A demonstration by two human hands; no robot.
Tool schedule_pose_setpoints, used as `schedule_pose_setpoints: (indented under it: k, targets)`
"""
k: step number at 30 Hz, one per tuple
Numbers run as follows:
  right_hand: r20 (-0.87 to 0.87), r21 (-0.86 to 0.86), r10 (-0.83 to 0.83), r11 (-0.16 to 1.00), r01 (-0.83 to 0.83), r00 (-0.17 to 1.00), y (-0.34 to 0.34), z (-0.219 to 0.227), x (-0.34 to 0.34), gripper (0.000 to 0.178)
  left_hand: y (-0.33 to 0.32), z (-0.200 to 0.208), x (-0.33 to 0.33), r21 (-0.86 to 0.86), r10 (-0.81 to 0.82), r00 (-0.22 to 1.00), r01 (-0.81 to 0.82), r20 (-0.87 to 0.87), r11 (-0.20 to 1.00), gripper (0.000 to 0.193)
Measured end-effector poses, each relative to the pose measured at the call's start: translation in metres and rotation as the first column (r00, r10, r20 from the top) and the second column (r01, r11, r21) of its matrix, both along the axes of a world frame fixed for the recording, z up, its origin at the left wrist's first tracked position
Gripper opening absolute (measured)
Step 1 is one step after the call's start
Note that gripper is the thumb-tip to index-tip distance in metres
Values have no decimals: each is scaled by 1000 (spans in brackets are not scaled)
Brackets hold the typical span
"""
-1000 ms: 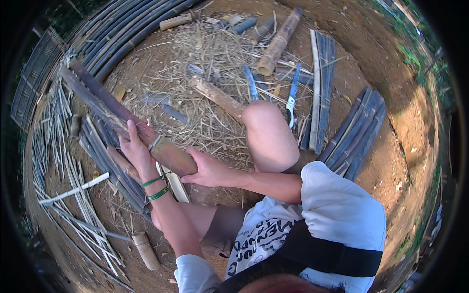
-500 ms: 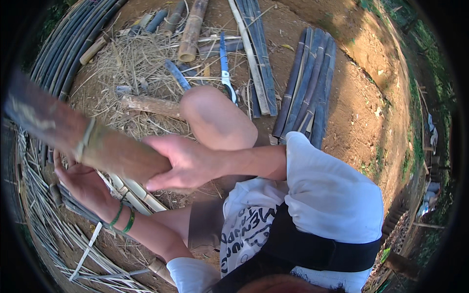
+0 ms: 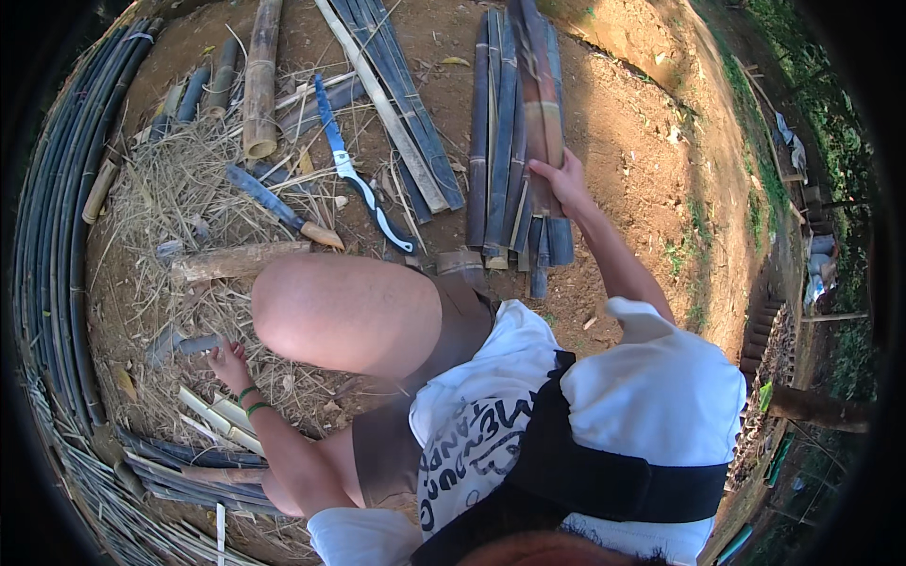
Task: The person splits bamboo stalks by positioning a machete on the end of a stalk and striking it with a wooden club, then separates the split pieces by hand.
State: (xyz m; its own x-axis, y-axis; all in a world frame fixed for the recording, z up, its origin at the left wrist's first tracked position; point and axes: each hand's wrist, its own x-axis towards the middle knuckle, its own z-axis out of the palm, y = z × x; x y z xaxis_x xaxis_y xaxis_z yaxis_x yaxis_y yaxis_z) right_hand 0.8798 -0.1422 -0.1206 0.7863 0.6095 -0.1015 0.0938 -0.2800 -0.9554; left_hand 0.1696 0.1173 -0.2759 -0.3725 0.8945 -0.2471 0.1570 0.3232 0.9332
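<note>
On the right, my right hand (image 3: 566, 184) holds the near end of a dark brown split bamboo piece (image 3: 541, 104), thumb on top. This piece lies over or just above a bundle of dark split bamboo (image 3: 497, 141). My left hand (image 3: 229, 366), with green bands at the wrist, is low over the straw at left. Its fingers are partly spread and look empty, with the tips beside a short grey piece (image 3: 193, 345) whose kind I cannot make out. Between my hands lie a folding saw (image 3: 351, 170) with a blue blade and a wood-handled knife (image 3: 283, 205).
Long dark bamboo poles (image 3: 61, 217) run along the left edge. A cut bamboo tube (image 3: 260, 85) and more split strips (image 3: 392, 94) lie ahead. A short log (image 3: 241, 261) rests by my bent knee. Pale strips (image 3: 222, 418) lie beside my left forearm.
My right hand has carried the bamboo from the left across to the bundle on the right. My left hand has come away from under it, down to the straw. The view has shifted.
</note>
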Motion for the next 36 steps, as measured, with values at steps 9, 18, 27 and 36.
schedule_pose_setpoints:
  k: [9,18,27,36]
  targets:
    - [-209,-257,-279,940,222,937,-156,-88,98,41,-20,-21,-51,-108,-77,913,37,-402,994,63]
    - [-364,-452,-432,857,249,825,-245,-128,112,54,-43,-25,-47,-200,-197,923,135,-330,970,64]
    - [-42,-552,-486,740,385,873,-257,-191,122,55,-55,-30,-50,-242,-253,910,178,-329,954,65]
    - [-32,-201,-461,872,446,887,-130,-158,71,33,-61,-39,-45,-264,-298,910,223,-288,938,65]
